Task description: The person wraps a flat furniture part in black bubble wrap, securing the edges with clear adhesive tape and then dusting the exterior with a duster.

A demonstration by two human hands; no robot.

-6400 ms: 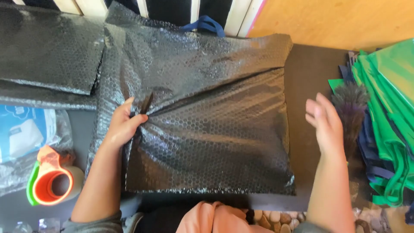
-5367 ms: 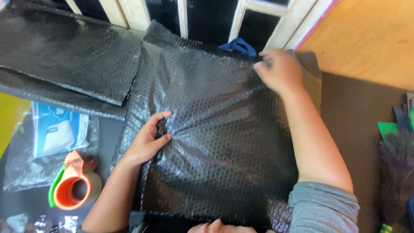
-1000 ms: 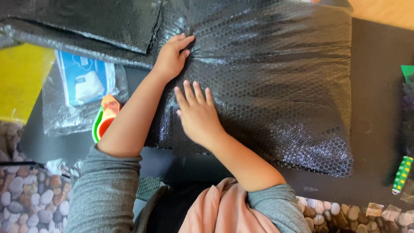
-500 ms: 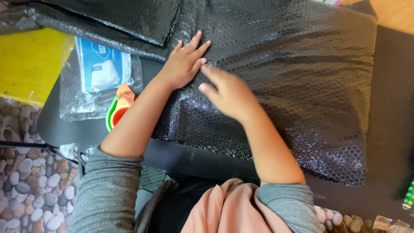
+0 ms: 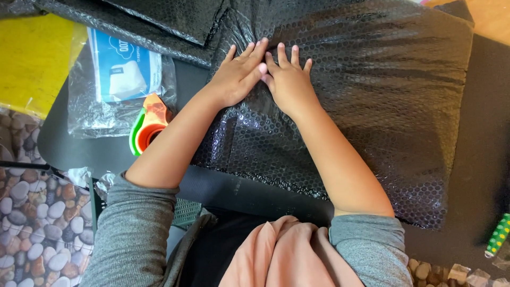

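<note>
Black bubble-wrap parcel [image 5: 361, 106]: right hand [image 5: 287, 79] now beside left hand [image 5: 239, 74] (both spread flat).

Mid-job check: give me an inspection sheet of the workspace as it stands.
Surface: dark table, mostly covered.
Job's things: black bubble-wrap parcel, lying flat.
Clutter: tape dispenser beside the left forearm; clear bag with blue-and-white pack; more bubble-wrap sheets at top left; yellow sheet; green dotted object at right edge.
Grips: left hand and right hand both flat, palms down, side by side on the parcel, fingers extended.
Cables: nothing seen.
Surroundings: pebble-pattern floor; the person's grey sleeves.
</note>
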